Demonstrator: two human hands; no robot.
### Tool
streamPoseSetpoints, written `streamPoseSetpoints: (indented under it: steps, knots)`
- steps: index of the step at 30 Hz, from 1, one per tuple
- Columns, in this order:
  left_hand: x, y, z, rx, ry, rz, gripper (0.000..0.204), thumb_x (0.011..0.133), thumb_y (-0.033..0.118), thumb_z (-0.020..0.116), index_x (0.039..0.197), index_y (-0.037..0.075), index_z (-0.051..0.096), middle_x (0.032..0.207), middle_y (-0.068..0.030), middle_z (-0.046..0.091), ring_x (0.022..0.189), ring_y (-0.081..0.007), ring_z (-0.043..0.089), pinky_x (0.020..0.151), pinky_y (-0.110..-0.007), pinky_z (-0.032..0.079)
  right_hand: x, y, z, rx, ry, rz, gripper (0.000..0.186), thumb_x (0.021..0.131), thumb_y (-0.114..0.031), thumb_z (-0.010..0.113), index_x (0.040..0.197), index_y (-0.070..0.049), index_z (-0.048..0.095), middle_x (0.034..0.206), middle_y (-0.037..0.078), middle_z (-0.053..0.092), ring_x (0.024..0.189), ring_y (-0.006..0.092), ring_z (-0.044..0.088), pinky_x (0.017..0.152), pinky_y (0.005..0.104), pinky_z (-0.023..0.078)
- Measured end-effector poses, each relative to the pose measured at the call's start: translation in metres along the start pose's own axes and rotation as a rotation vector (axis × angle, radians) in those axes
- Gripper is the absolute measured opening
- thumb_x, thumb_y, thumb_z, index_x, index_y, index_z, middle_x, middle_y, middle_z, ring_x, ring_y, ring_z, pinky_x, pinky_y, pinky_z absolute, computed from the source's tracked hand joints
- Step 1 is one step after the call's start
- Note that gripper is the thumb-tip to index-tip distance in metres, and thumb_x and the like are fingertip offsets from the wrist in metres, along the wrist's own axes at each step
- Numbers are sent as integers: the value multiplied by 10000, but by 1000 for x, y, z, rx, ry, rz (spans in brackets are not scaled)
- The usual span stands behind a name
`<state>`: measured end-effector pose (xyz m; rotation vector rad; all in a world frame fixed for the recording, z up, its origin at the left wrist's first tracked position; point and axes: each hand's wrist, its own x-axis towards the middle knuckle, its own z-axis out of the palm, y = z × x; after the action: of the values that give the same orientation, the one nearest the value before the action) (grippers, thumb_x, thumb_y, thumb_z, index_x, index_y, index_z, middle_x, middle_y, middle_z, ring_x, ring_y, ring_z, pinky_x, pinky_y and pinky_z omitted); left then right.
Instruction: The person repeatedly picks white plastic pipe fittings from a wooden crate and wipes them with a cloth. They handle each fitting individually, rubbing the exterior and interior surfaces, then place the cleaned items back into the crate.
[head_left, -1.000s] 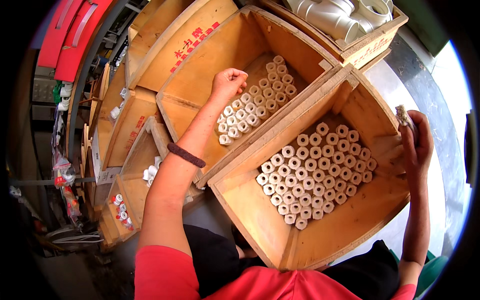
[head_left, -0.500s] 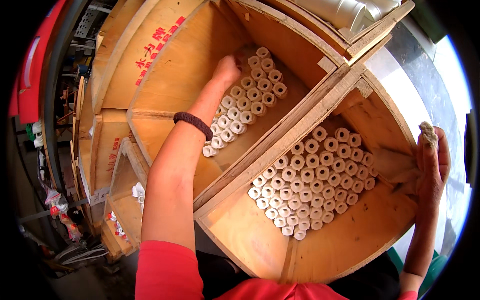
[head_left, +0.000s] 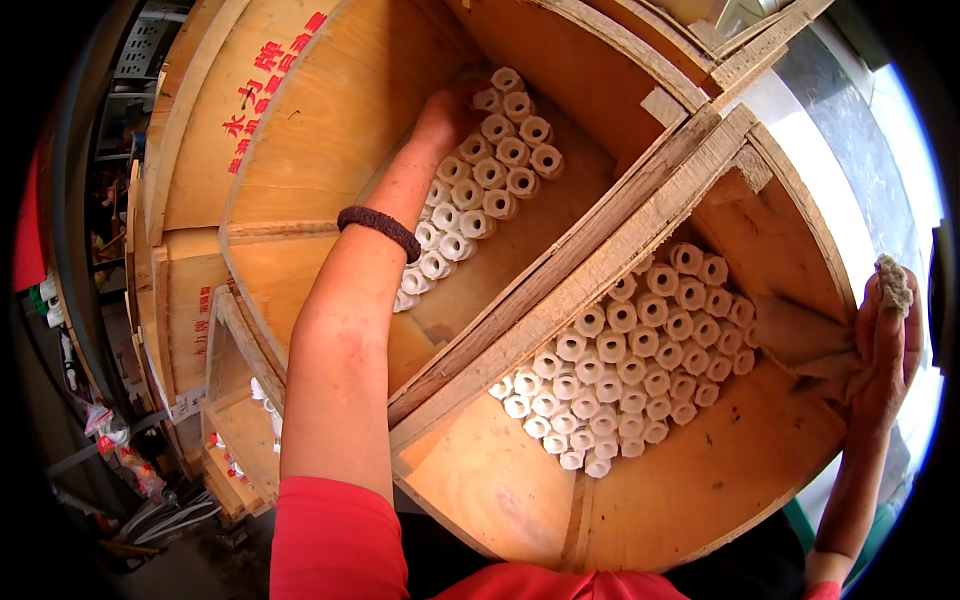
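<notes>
My left hand [head_left: 446, 122] reaches into the left wooden box [head_left: 330, 140], beside the far end of rows of white hexagonal plastic fittings [head_left: 490, 173] with round holes. Its fingertips are by the end fittings and mostly hidden, so I cannot tell whether they grip one. A dark band circles that wrist. At the far right, my right hand [head_left: 888, 350] is closed around a crumpled grey-brown cloth [head_left: 812, 345]. One wad sticks up past the fingers; the rest hangs over the wall of the right box [head_left: 720, 430]. Closely packed white fittings [head_left: 630, 375] stand in that box.
A thick wooden double wall [head_left: 580, 260] divides the two boxes. More wooden boxes [head_left: 200, 130] with red print stand at the left. A small crate [head_left: 245, 400] with white parts sits below them. Shelving and clutter [head_left: 115, 440] lie farther left.
The boxes and fittings have shifted up and left in the view. My left hand stays by the far end of the rows, its fingers closer to the end fittings. My right hand still holds the cloth.
</notes>
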<state>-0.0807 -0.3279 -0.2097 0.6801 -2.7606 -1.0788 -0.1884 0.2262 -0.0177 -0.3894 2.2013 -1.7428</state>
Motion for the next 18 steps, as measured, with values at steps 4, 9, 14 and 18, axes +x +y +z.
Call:
streamPoseSetpoints:
  steps: [4,9,14,18]
  knots:
    - [-8,1,-7,-59,59,-29,466,738,68,729,1194,64,633,1078,-137,689,879,-242,674,794,-332,532,-2,7,-2,35,35,-17,527,970,-280,573,1414,-46,413,1352,144,522,1266,230,511,1059,325,428]
    - [-21,27,-34,129,60,-105,454,724,80,738,1149,1,600,1026,-142,677,882,-224,658,785,-321,525,0,-2,15,56,74,-24,479,966,-297,582,1368,-65,468,1309,121,550,1238,189,526,1063,300,414]
    - [-47,52,-74,17,69,-16,451,730,114,727,1107,-7,512,1014,-145,649,915,-207,636,816,-323,507,3,-16,28,83,-35,-16,310,975,-284,583,1219,-95,556,1054,-21,573,885,8,520,775,114,407]
    - [-84,101,-99,-300,108,60,395,785,80,694,1117,8,491,1008,-107,630,928,-162,618,812,-293,502,6,-22,36,109,-100,-29,262,980,-264,577,1182,-97,566,975,-42,563,836,-10,487,702,108,370]
